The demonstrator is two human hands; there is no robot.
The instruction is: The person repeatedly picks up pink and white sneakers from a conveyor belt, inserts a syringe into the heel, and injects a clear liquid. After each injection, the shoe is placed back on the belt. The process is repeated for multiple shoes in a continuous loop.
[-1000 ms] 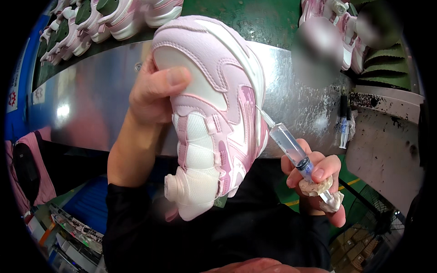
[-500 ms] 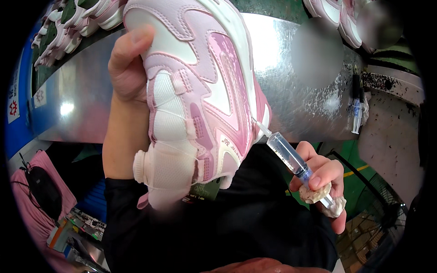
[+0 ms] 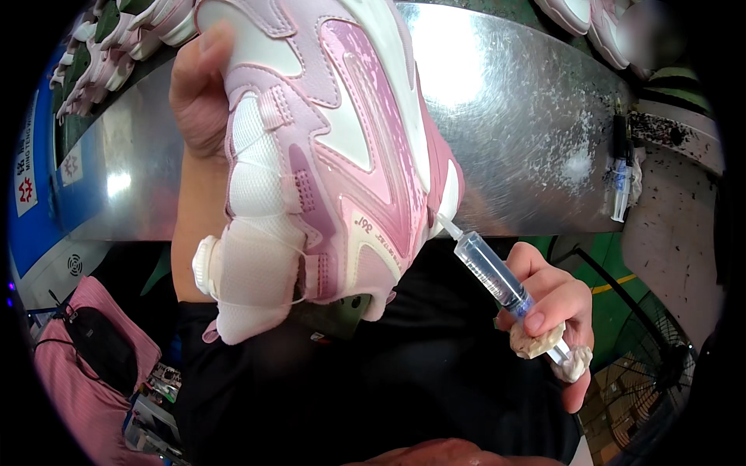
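Note:
A pink and white sneaker hangs toe-up in front of me, its side turned to the right. My left hand grips it by the toe end, with the thumb on top and the other fingers hidden behind. A white dial and thin laces show along its tongue. My right hand is closed round a clear syringe with a blue band and pale lumpy material wrapped about its flange and plunger end. The syringe's tip is at the sneaker's edge near the heel, touching or very close; I cannot tell which.
A shiny metal table spans the far side, with white residue at its right. Another syringe lies by its right edge. More sneakers stand back left and back right. A black fan is at lower right, pink cloth at lower left.
The sneaker and my left hand have shifted left and slightly up in view. The syringe tip has moved slightly down along the sneaker's edge toward the heel.

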